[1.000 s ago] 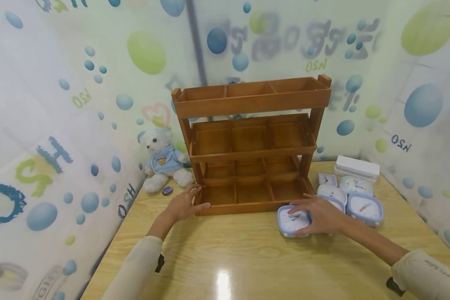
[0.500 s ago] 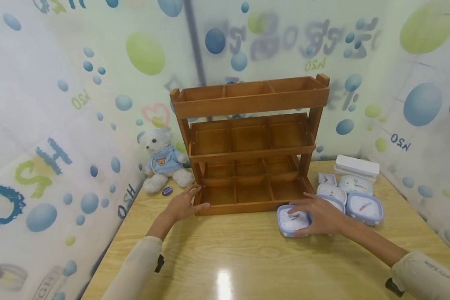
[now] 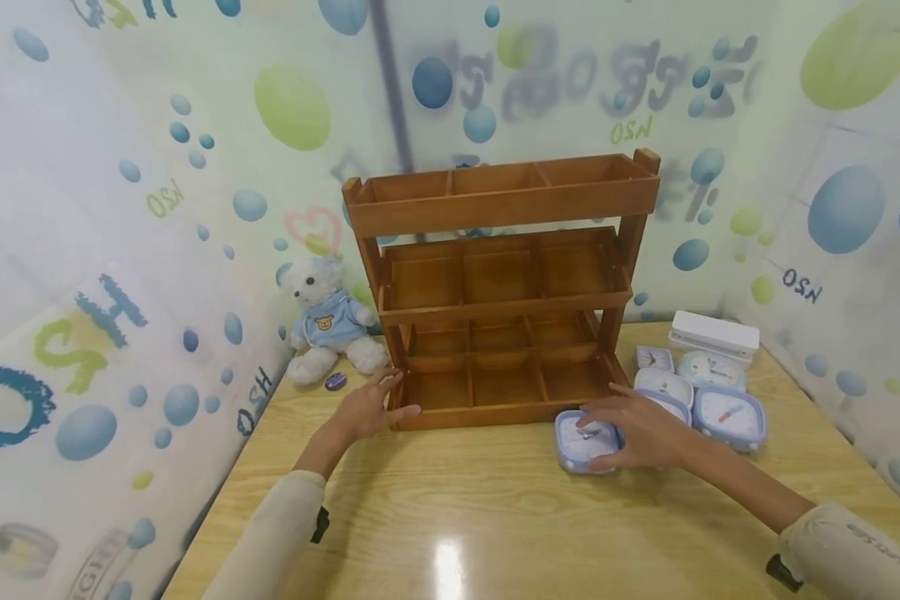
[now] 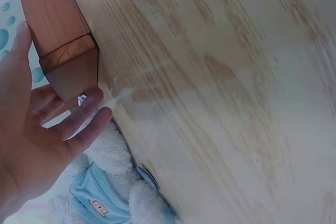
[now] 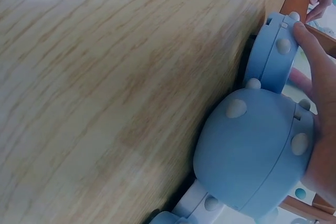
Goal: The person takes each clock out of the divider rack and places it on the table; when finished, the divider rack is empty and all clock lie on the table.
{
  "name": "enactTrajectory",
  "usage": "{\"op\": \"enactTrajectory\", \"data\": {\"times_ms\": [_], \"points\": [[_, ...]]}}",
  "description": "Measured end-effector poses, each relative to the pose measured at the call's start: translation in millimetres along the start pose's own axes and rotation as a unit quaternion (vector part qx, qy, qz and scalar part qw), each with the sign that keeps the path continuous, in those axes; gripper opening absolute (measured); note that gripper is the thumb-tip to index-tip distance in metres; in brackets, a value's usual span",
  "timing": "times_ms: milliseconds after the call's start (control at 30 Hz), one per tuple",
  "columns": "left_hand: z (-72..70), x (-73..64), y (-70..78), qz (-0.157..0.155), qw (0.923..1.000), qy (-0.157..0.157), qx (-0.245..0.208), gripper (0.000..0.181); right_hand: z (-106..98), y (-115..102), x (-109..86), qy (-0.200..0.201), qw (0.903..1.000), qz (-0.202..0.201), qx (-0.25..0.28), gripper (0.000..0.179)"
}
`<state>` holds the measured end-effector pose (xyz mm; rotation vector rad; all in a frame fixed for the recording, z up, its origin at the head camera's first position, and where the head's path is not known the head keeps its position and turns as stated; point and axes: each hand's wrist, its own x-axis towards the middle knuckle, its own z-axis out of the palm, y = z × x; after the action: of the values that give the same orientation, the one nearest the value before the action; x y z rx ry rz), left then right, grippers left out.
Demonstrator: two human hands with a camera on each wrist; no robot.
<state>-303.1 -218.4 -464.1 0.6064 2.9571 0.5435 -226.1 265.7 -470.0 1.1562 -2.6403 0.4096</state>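
A brown wooden rack [image 3: 495, 415] with three tiers of compartments stands on the table. At its lower left front corner, my left hand [image 3: 363, 410] touches the wood with thumb and fingers extended; the left wrist view shows the fingers beside the rack's end [image 4: 73, 66]. My right hand [image 3: 648, 431] grips a blue-rimmed alarm clock [image 3: 581, 446], which lies face up by the rack's right front corner. Its thumb is at the near edge, its fingers at the far edge. Beneath the palm sits another blue clock [image 5: 252, 140], partly hidden in the head view.
More clocks lie at the right, including a blue one [image 3: 729, 417], a pale oval one [image 3: 712, 371] and a small square one [image 3: 655, 359]. Behind them is a white box [image 3: 714, 336]. A teddy bear [image 3: 330, 321] and a small dark oval object [image 3: 335, 381] are left.
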Motion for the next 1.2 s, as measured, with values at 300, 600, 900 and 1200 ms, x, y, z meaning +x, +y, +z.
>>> {"op": "enactTrajectory", "data": {"times_ms": [300,600,900,1200], "points": [[2.1,-0.7,-0.4,-0.007,1.0000,-0.005,0.000,0.095,0.7,-1.9,-1.1,0.002,1.0000,0.003,0.001,0.055],[3.3,-2.3,-0.7,-0.006,0.9999,-0.003,-0.008,0.095,3.4,-2.5,-3.8,0.031,0.9993,-0.017,-0.012,0.055],[0.2,-2.7,1.2,-0.009,0.9999,0.002,-0.014,0.094,5.1,-3.6,-5.7,0.052,0.9982,-0.025,-0.013,0.056],[0.4,-5.1,2.9,-0.013,0.9997,0.002,-0.023,0.094,3.9,-4.4,-4.6,0.041,0.9990,-0.011,-0.012,0.057]]}}
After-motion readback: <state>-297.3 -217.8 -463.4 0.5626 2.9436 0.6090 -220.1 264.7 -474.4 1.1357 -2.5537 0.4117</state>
